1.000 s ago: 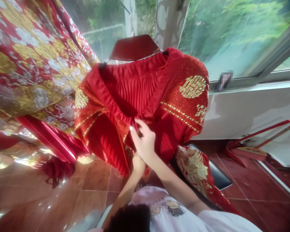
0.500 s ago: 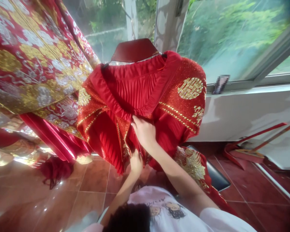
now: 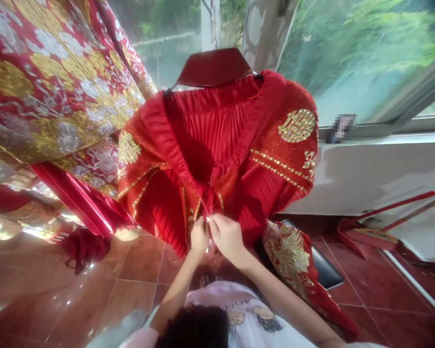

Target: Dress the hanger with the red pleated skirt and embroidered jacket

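Observation:
A red pleated skirt [image 3: 275, 193] with gold embroidery and a gathered waistband hangs from a hanger with a dark red top piece [image 3: 213, 67]. Its waistband dips in a V at the front. Just below that V, my left hand [image 3: 200, 235] is closed on the front edge of the cloth. Close beside it, my right hand [image 3: 227, 237] pinches the same front opening, thumb and fingers together. The exact bit between the fingertips is hidden.
Another red garment with gold and silver embroidery [image 3: 58, 87] hangs on the left. A red embroidered piece [image 3: 293, 256] drapes at lower right, near a black flat object [image 3: 326, 270]. A dustpan [image 3: 353, 237] stands by the wall under the window [image 3: 348, 63].
My right hand has come down from the waistband to beside my left hand, which has risen slightly. The waistband front has drawn into a sharper V. The view has shifted slightly.

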{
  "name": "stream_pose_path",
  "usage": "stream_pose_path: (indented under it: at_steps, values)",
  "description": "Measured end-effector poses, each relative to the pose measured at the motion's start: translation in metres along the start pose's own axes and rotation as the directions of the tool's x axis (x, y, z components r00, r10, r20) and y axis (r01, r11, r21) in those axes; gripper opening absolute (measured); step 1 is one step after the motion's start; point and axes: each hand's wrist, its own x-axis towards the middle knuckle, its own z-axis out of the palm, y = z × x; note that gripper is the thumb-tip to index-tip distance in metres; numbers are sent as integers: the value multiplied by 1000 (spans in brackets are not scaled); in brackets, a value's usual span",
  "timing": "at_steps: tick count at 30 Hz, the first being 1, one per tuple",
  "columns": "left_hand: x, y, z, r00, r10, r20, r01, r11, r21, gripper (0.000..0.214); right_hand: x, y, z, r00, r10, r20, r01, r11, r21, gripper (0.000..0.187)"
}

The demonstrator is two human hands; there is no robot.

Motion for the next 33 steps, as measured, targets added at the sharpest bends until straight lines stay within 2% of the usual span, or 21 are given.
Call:
stream_pose_path:
  at_steps: [2,5,7,10,12,14,15,17,19,20,21,24,26,29,31,33]
  values:
    - [6,19,-9,999,34,-26,-34,999,4,18,1,4,11,997,49,60,-51,998,22,30]
    - [17,50,-22,972,207,-114,-206,978,17,29,11,2,24,981,96,169,-103,994,34,27]
    - [25,67,-29,955,282,-96,-285,958,-16,29,18,0,27,966,139,219,-147,989,20,25]
    - [34,82,-36,977,208,45,-190,948,-254,27,25,-3,23,957,166,238,-182,982,46,23]
    - [35,89,-40,982,162,101,-108,905,-411,25,26,-3,12,956,148,254,-178,979,101,23]
    - [33,96,-43,982,157,108,-99,902,-419,22,27,-2,-3,961,120,250,-166,971,172,20]
    - [32,100,-44,982,160,96,-112,918,-381,26,30,-2,-11,971,120,208,-164,964,210,18]
    - [28,105,-44,992,126,33,-109,944,-312,40,38,1,-23,984,176,20,-176,952,249,15]
    - [26,105,-44,997,62,-35,-70,942,-328,46,51,6,-27,942,268,-202,-228,953,200,17]
    - [27,103,-44,998,28,-56,-46,934,-355,46,58,10,-25,922,292,-253,-261,954,149,20]
    - [28,100,-46,998,0,-67,-26,926,-377,46,65,15,-22,919,304,-251,-287,953,102,22]
    - [40,91,-62,992,-34,-120,-18,911,-411,51,70,26,-15,957,281,-69,-275,957,90,29]
    - [54,90,-79,983,-47,-180,-36,900,-435,54,62,27,-18,963,259,68,-268,938,219,34]
    - [72,97,-99,970,-65,-234,-60,871,-487,52,40,17,-34,933,257,252,-348,821,452,35]
    - [76,104,-101,969,-76,-236,-57,858,-510,49,29,7,-45,909,252,333,-401,748,529,34]
    - [67,109,-91,967,-84,-239,-53,856,-513,48,23,0,-49,898,256,358,-425,711,560,34]
